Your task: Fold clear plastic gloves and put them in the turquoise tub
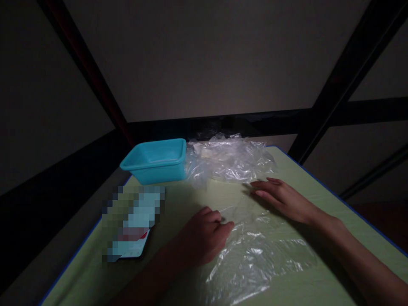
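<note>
A thin clear plastic bag (pixel 251 259) lies spread and wrinkled on the table in front of me. My left hand (pixel 208 233) is at its left edge, fingers curled and thumb pressed in, closed on the film. To the right, my right hand (pixel 283 199) hovers or rests low by the bag's far edge, its fingers stretched out to the left and holding nothing. Beyond both hands sits a crumpled heap of clear plastic bags (pixel 236 159); the right fingertips point just in front of it.
A turquoise plastic basin (pixel 159 170) stands at the back left, beside the heap. Nearer on the left lies a phone-like flat object (pixel 135 246), mostly blurred out. The pale green table (pixel 318 187) has a blue edge, with a wall behind.
</note>
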A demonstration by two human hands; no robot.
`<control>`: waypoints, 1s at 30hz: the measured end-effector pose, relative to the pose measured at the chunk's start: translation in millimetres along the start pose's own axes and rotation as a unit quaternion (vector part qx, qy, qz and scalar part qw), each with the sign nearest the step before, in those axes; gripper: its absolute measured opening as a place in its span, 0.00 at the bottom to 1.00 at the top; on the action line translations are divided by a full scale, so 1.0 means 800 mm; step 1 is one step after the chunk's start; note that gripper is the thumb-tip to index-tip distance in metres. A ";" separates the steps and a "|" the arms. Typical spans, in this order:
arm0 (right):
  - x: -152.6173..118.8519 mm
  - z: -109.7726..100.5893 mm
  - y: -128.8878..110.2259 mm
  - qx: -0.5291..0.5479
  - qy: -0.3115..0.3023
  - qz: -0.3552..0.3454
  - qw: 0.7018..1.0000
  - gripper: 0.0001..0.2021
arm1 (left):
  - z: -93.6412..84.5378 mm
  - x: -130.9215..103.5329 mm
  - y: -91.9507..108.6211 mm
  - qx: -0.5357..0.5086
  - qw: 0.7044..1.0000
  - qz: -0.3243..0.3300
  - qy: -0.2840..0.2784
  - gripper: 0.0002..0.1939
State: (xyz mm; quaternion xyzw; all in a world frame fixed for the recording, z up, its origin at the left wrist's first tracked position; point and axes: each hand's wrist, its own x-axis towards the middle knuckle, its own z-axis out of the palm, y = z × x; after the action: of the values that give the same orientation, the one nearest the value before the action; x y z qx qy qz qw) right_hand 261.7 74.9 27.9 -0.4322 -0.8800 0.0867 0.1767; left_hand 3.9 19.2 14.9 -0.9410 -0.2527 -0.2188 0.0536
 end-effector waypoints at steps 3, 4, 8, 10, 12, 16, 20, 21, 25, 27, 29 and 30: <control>0.001 0.001 -0.004 -0.001 -0.014 -0.013 1.000 0.19 | -0.001 0.000 0.002 0.014 1.000 0.007 0.007 0.12; 0.002 0.001 -0.005 0.000 -0.018 -0.014 1.000 0.19 | -0.002 0.001 0.002 0.019 1.000 0.007 0.009 0.12; 0.002 0.004 -0.007 -0.007 -0.035 -0.017 0.999 0.18 | -0.004 0.000 -0.001 0.032 0.999 0.006 0.016 0.13; 0.001 0.005 -0.007 -0.017 -0.030 -0.020 0.999 0.18 | -0.005 -0.001 -0.003 0.037 0.999 -0.004 0.013 0.14; 0.001 0.005 -0.007 -0.024 -0.022 -0.026 0.999 0.17 | -0.005 -0.001 -0.006 0.039 0.999 -0.013 0.007 0.14; 0.000 0.000 -0.010 -0.025 -0.015 -0.043 0.999 0.17 | -0.004 -0.001 -0.009 0.038 0.999 -0.020 0.008 0.14; -0.001 -0.007 -0.011 -0.025 -0.008 -0.036 0.999 0.18 | -0.003 -0.002 -0.011 0.036 0.999 -0.014 0.017 0.14; -0.002 -0.010 -0.011 -0.025 -0.004 -0.029 0.999 0.18 | -0.003 -0.002 -0.010 0.031 0.999 -0.008 0.021 0.14; -0.005 -0.018 -0.008 -0.028 0.000 0.005 1.000 0.19 | -0.006 -0.005 -0.002 -0.040 0.997 0.009 0.069 0.13; -0.006 -0.021 -0.006 -0.029 -0.001 0.011 1.000 0.20 | -0.008 -0.005 0.005 -0.088 0.993 0.006 0.078 0.13; -0.008 -0.023 -0.005 -0.030 -0.008 0.006 1.000 0.21 | -0.010 -0.005 0.010 -0.115 0.992 0.006 0.055 0.14; -0.008 -0.023 -0.004 -0.030 -0.013 0.001 0.999 0.21 | -0.011 -0.005 0.012 -0.122 0.992 0.009 0.037 0.15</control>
State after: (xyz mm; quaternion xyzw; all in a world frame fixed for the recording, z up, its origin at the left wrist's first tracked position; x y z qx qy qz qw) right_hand 270.1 67.6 44.6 -0.4369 -0.8841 0.0656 0.1522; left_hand 2.1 7.5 21.1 -0.9339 -0.2138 -0.2822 -0.0504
